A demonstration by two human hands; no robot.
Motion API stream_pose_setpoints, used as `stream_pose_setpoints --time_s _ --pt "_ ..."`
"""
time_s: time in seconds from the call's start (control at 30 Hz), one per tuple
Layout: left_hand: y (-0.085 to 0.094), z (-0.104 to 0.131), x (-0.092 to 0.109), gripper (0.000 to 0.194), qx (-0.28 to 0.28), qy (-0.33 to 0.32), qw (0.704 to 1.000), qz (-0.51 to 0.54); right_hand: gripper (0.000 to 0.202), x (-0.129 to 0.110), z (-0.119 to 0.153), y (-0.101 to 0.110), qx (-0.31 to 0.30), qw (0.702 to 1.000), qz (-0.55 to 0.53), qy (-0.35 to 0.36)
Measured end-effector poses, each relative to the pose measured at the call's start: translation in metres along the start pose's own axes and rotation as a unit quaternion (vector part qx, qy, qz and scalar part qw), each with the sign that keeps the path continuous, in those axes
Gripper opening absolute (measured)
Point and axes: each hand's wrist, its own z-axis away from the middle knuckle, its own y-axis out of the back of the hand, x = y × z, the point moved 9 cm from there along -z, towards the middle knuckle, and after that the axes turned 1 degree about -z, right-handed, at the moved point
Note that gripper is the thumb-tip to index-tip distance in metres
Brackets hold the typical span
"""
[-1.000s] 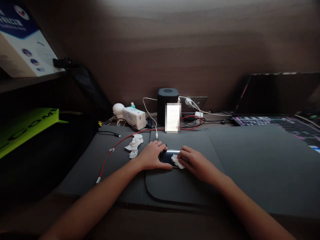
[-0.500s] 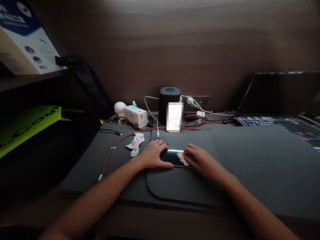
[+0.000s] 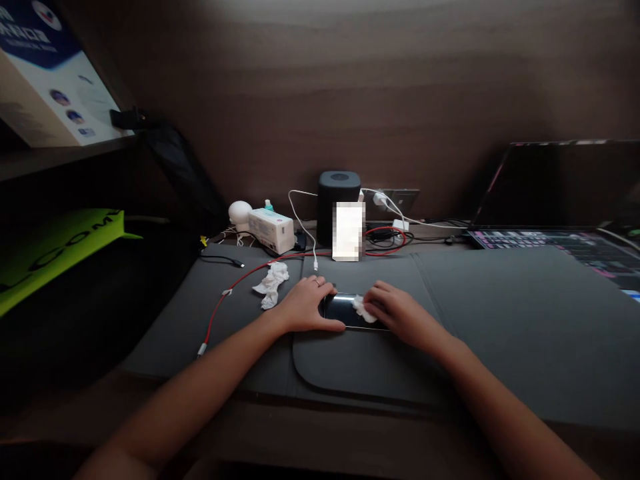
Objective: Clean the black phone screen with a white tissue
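A smartphone [image 3: 341, 311] lies flat on the grey mat [image 3: 370, 370], its dark screen facing up. My left hand [image 3: 309, 305] grips its left end, thumb along the near edge and fingers at the far edge. Pinched in my right hand [image 3: 395, 308] is a crumpled white tissue [image 3: 364, 311], pressed on the screen toward the right. That hand covers the phone's right end. Another crumpled tissue [image 3: 273, 285] rests on the mat, left of my left hand.
Behind the phone stand a dark speaker [image 3: 327, 210] and a blurred-out bright panel [image 3: 349, 232]. A tissue pack [image 3: 273, 230], a white charging cable [image 3: 315, 257] and a red cable [image 3: 215, 307] lie to the left. An open laptop [image 3: 555, 193] stands at right.
My right hand and its tissue have shifted slightly left over the screen. The left hand keeps its hold on the phone. The whole view has moved a little.
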Motion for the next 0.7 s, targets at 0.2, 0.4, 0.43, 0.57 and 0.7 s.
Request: stream_pose_setpoints --time_s 0.2,0.4,0.43,0.57,0.7 --pt "0.0 0.0 0.0 0.065 -0.004 0.002 1.0 0.0 0.02 -0.006 -0.001 -0.005 0.001 1.0 0.001 0.03" --pt "0.003 0.0 0.002 0.066 -0.007 0.003 1.0 -0.003 0.018 0.005 0.0 0.002 0.032 0.999 0.026 0.01" --pt "0.003 0.0 0.002 0.066 -0.009 0.003 1.0 -0.004 0.018 0.004 0.001 0.002 0.027 0.999 0.026 0.012" --pt "0.002 0.0 0.0 0.068 -0.006 0.001 1.0 -0.004 0.021 -0.004 0.002 -0.001 0.004 1.0 0.011 0.027" --pt "0.001 0.0 -0.001 0.068 -0.005 0.001 1.0 -0.003 0.019 -0.009 0.002 -0.001 -0.004 0.999 -0.008 0.037"
